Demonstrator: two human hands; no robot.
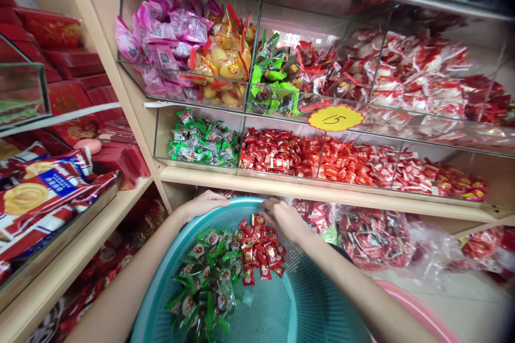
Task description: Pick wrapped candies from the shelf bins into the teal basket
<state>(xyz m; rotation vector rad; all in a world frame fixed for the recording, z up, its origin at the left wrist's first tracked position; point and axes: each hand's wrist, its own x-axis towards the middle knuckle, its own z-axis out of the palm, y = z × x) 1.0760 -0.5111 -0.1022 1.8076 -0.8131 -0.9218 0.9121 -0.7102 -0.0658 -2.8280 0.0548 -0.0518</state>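
A teal mesh basket (298, 305) fills the bottom middle of the view. Inside it lie green-wrapped candies (205, 284) and a smaller heap of red-wrapped candies (259, 249). My left hand (203, 203) grips the basket's far rim, fingers curled over the edge. My right hand (284, 217) rests at the top of the red heap, fingers bent down among the wrappers; whether it grips any is hidden.
Glass-fronted shelf bins hold green candies (201, 142), red candies (277, 153) and pink packets (169, 29), with a yellow price tag (336, 118) marked 15. Biscuit packs (36, 193) lie on the left shelf. Bags of red sweets (374, 238) sit under the shelf.
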